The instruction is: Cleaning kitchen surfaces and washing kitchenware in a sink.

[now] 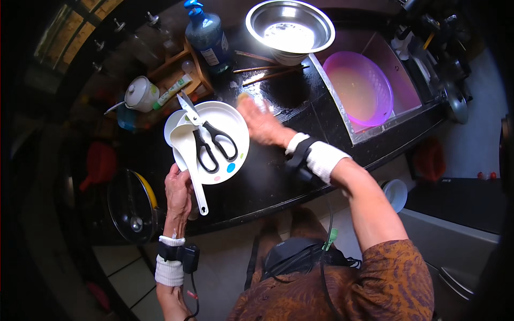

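Observation:
My left hand (178, 192) grips the lower left edge of a white plate (229, 172) with coloured dots. On the plate lie kitchen scissors (209, 140) with black handles and a white plastic ladle (192, 172), its handle hanging past the rim near my thumb. A small white bowl (172, 122) shows at the plate's left side, partly under the ladle. My right hand (261, 122), blurred, is low over the wet black countertop (289, 140), just right of the plate. At its fingertips is a small yellowish thing (242, 97), perhaps a sponge.
A steel basin (257, 24) stands at the back beside wooden chopsticks (273, 74) and a blue pump bottle (207, 40). Right, the sink (405, 96) holds a purple plastic basket (383, 104). Left are a lidded white pot (140, 92), a tube (172, 92) and a pan (128, 200).

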Available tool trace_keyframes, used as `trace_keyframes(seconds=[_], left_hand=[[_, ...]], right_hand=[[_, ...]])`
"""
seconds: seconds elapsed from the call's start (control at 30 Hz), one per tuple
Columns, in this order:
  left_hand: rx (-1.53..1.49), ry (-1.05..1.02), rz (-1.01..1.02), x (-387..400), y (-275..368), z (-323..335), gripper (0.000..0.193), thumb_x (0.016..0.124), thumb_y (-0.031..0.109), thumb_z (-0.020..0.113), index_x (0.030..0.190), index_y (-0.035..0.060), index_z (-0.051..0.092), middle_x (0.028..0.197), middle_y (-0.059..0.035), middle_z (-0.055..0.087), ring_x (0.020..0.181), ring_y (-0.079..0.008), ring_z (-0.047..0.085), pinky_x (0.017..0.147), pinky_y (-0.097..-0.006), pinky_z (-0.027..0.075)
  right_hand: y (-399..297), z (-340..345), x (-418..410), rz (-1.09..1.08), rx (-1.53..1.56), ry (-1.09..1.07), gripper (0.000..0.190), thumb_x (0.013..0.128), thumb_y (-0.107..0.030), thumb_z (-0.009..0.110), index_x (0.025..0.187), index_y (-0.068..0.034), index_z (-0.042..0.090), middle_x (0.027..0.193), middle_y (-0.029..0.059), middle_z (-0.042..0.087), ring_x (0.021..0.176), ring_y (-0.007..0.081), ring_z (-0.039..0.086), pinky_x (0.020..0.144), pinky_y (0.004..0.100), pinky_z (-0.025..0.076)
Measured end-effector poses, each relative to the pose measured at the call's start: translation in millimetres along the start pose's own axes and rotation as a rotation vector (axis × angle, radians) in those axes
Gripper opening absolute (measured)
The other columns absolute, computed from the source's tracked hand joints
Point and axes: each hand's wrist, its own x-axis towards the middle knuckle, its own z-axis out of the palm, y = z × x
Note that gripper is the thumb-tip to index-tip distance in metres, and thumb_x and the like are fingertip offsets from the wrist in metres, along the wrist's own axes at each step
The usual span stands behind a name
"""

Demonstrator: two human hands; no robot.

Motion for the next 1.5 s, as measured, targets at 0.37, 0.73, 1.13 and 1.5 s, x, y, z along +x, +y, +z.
trace_keyframes(seconds=[0.37, 0.73, 1.13, 1.5], left_hand=[[-0.099, -0.169, -0.039, 36.8, -51.0, 68.2, 0.024, 0.082, 0.003, 0.055, 0.105, -0.0029, 0.051, 0.094, -0.011, 0.062, 0.079, -0.0167, 0.064, 0.068, -0.0289, 0.055], [0.039, -0.172, -0.069, 57.9, -81.3, 126.6, 0.022, 0.081, 0.001, 0.049, 0.102, -0.0024, 0.05, 0.093, -0.0124, 0.06, 0.085, -0.0178, 0.062, 0.064, -0.0281, 0.054], [0.138, -0.121, -0.083, 28.4, -76.7, 151.0, 0.039, 0.086, 0.022, 0.059, 0.113, -0.0051, 0.051, 0.087, -0.0141, 0.063, 0.069, -0.0172, 0.064, 0.057, -0.027, 0.053], [1.383, 0.197, 0.337, -35.4, -78.3, -82.9, 0.04, 0.073, 0.021, 0.069, 0.11, 0.0126, 0.059, 0.124, -0.0168, 0.046, 0.115, -0.037, 0.04, 0.091, -0.051, 0.037]], right_hand=[[73.9, -65.5, -141.6, 0.515, -0.062, -0.113, 0.077, 0.086, -0.049, 0.048, 0.14, 0.0, 0.022, 0.147, 0.0242, 0.012, 0.138, 0.037, 0.009, 0.107, 0.0563, 0.013], [47.1, -96.7, -201.2, 0.298, -0.045, -0.198, 0.077, 0.084, -0.051, 0.051, 0.141, -0.006, 0.025, 0.148, 0.0194, 0.015, 0.139, 0.0305, 0.01, 0.108, 0.0552, 0.009], [58.4, -129.6, -272.5, 0.143, -0.086, -0.409, 0.085, 0.078, -0.038, 0.061, 0.141, 0.001, 0.018, 0.146, 0.0262, 0.012, 0.138, 0.0388, 0.009, 0.109, 0.053, 0.006], [-104.2, -77.3, -166.1, -0.219, 0.073, -0.414, 0.087, 0.079, -0.056, 0.051, 0.136, 0.005, 0.027, 0.142, 0.0306, 0.018, 0.136, 0.0406, 0.014, 0.109, 0.0526, 0.011]])
